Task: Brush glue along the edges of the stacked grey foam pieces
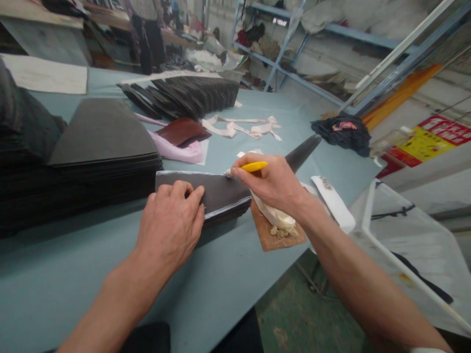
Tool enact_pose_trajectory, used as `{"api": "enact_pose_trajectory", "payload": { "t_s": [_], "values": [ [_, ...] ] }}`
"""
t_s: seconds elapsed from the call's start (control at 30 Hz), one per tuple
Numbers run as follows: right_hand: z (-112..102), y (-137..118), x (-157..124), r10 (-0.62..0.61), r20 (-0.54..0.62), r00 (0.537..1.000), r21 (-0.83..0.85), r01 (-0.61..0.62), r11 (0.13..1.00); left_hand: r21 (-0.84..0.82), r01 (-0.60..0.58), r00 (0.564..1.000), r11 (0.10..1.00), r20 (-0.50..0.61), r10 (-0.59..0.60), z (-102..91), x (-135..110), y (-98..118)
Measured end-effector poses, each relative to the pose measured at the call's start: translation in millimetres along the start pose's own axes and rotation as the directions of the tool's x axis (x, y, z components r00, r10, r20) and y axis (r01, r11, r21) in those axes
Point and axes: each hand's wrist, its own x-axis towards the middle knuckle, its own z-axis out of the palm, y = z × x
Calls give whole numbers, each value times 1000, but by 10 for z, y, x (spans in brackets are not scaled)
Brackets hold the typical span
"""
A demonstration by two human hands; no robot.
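Observation:
A stack of thin dark panels (221,192) lies on the table, with pale lines along its far and near edges. My left hand (172,215) presses the top panel near its left end, fingers curled and thumb pointing right; its fingertips are partly hidden. In my right hand (274,181) is a small brush (253,166) with a yellow handle, pinched between thumb and fingers. Its whitish tip touches or nearly touches the panel's far edge. Under my right wrist, a brown board (265,236) carries a pale wrapped bundle (279,218) with crumbly yellowish residue.
Large dark stacks (106,135) stand at left. Fanned dark pieces (198,95), white strips (231,128), a brown piece (184,131) and pink cloth (176,147) lie beyond. Dark cloth (342,133) sits far right. A white-framed bin (415,245) stands beside the table.

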Motion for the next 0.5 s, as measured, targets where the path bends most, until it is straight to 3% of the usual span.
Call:
{"api": "enact_pose_trajectory", "payload": {
  "t_s": [0.27,0.5],
  "values": [
    [275,-254,175,-62,-16,998,91,63,994,-57,19,1000,998,24,-18,-31,-9,40],
    [483,-535,312,-103,-5,995,155,103,983,-106,-1,999,994,-39,-4,-3,-43,30]
  ]
}}
